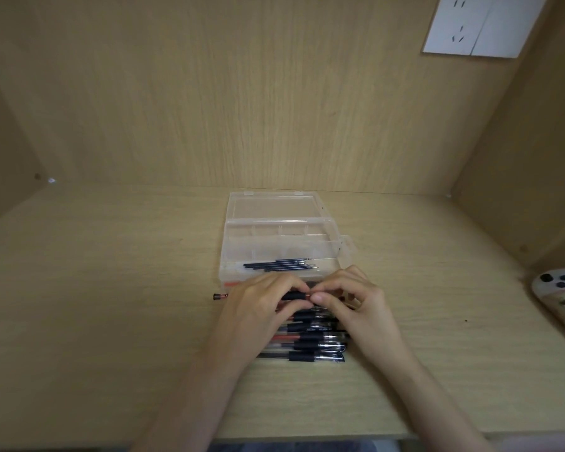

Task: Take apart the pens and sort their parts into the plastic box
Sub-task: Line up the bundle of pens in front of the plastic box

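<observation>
Your desk (111, 305) is light wood-grain laminate, boxed in by a matching back panel (242, 109), a left side panel (4, 158) and a right side panel (535, 158). Top right on the back panel there's a white socket plate (480, 24): slots on its left half, plain on its right half. Low on the left panel, near the desk, you have a small shiny fitting (51, 181) with a dark spot (37, 176) just beside it. At the desk's right edge lies a whitish rounded object (561, 295) with three dark round spots and dark markings, cut off by the frame; can't tell what it is. A tiny dark speck (466, 320) sits on the desk to its left.
</observation>
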A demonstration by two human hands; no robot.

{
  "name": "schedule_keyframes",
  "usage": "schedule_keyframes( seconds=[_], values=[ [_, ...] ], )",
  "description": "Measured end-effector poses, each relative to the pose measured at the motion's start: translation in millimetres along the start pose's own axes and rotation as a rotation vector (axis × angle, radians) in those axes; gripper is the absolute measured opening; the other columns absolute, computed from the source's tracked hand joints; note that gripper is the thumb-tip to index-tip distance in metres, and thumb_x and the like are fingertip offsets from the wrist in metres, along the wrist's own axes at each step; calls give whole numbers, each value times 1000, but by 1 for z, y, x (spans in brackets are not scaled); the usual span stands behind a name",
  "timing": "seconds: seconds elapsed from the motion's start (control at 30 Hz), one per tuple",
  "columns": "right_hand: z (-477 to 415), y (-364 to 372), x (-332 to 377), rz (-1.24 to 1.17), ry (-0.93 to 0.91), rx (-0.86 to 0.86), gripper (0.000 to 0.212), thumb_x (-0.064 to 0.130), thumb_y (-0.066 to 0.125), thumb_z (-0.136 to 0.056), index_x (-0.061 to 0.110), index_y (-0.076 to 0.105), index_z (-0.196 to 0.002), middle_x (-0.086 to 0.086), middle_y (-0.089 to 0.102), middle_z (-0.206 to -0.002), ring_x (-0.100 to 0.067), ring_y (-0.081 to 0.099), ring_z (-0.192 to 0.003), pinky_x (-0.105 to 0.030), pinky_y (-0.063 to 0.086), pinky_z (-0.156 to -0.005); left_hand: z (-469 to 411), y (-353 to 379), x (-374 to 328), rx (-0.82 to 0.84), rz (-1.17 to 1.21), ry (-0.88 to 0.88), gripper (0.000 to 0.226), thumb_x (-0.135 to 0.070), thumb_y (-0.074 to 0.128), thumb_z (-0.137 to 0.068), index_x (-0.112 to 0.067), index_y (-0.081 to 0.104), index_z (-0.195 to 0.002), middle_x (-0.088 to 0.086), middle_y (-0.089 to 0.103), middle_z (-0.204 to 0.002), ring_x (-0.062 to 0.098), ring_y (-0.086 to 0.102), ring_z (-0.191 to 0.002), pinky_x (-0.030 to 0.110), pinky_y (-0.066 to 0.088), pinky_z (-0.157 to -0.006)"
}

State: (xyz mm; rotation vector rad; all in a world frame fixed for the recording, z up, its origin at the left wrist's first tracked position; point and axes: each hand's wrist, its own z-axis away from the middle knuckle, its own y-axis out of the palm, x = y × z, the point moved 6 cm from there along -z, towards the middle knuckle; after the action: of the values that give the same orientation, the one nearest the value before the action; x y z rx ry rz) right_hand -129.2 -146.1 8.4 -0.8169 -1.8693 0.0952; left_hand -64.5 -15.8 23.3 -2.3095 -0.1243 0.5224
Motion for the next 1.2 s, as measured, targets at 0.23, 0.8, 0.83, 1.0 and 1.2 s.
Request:
schedule_keyframes(
  seconds=[0.23, 0.8, 0.83, 1.0, 1.2],
  values=[
    [3, -3, 1, -11, -28, -54, 8, 16, 74, -74, 16, 72, -82, 10, 63, -77, -5, 51, -80, -13, 38, -74, 0, -1, 1, 12, 75, -38, 27, -39, 65, -80, -25, 60, -103, -15, 63, -96, -2, 58, -82, 17, 49, -70],
    [4, -9, 3, -51, -14, -103, 19, 10, 76, -72, 25, 69, -82, 13, 63, -82, -5, 52, -80, -13, 39, -75, 0, -8, 3, -15, -25, -51, 15, -32, 67, -80, -25, 59, -91, -16, 56, -90, -2, 56, -73, 15, 44, -57],
    [4, -10, 3, -56, -15, -106, 19, 10, 76, -72, 25, 69, -82, 14, 64, -83, -4, 53, -80, -13, 39, -75, 0, -8, 4, -13, -28, -46, 13, -34, 64, -82, -25, 60, -90, -16, 57, -88, -2, 56, -73, 15, 44, -58],
    [5, -9, 1, -144, 62, -86, 33, 13, 78, -71, 26, 67, -100, 9, 64, -88, -4, 53, -79, -12, 39, -73, 1, -6, 8, -8, -38, -29, 23, -43, 52, -86, -26, 65, -94, -15, 61, -85, 0, 57, -73, 22, 47, -59],
    [4, -11, -6, -87, 140, -108, 2, 25, 70, -80, 26, 71, -81, 11, 66, -76, -2, 49, -70, -12, 34, -65, 1, -5, 8, -7, -16, -36, 23, -43, 52, -86, -26, 65, -95, -14, 62, -85, 3, 58, -74, 28, 51, -59]
  ],
)
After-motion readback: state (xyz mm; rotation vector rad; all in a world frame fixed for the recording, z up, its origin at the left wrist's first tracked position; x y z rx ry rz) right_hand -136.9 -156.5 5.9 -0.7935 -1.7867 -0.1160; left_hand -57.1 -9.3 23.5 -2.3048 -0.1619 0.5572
